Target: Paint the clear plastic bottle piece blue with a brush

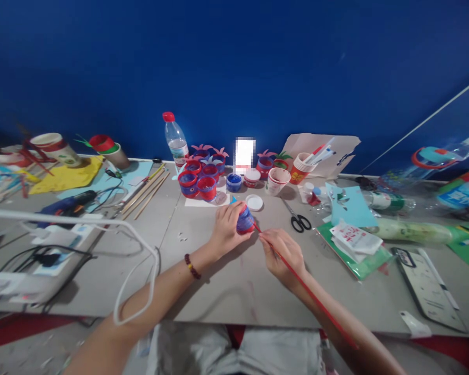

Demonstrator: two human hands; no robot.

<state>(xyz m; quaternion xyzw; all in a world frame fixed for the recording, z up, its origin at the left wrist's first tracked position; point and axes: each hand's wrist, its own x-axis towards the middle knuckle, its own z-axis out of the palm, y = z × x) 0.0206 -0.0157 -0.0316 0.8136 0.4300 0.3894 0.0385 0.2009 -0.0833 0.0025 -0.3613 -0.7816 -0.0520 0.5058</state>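
Note:
My left hand (229, 226) is wrapped round a small paper cup (245, 221) painted blue and red, held tilted just above the table. In my right hand (283, 255) is a long red paintbrush (316, 302), pinched near its front end. The brush's tip reaches the lower right of the cup; whether it touches cannot be told. Beyond the hands stand an open jar of blue paint (234, 182) and a jar with a pinkish-white top (252, 178). A white lid (254, 202) lies flat behind the cup.
Several painted cups (206, 188) stand at the back beside a bottle with a red cap (175, 138). Black-handled scissors (300, 223) lie right of my hands. At left are wooden sticks (148, 194), a power strip (58, 268) and a white cable (155, 260) crossing over my left forearm.

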